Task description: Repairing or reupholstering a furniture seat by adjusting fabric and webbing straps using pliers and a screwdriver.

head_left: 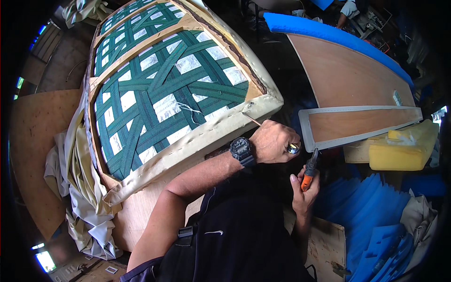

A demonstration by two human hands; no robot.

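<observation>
My left hand (275,140), with a black watch on its wrist, is closed around a thin-shafted tool like a screwdriver (252,119). Its tip meets the cream cover (228,117) near the corner of a large upholstered frame; most of the handle is hidden in my fist. Staples or their marks run along this folded cover edge. Green woven webbing (164,80) crosses the inside of the wooden frame (155,38). Lower and to the right, my right hand (304,195) grips pliers (308,176) with orange and dark handles, their jaws pointing up, apart from the frame.
Loose cream fabric (87,188) hangs at the frame's left side. To the right stand a wooden panel edged with blue foam (338,35) and a grey-bordered board (366,124). Yellow foam (399,152) and blue sheets (359,207) lie below them. Another person's hand (342,19) shows far off.
</observation>
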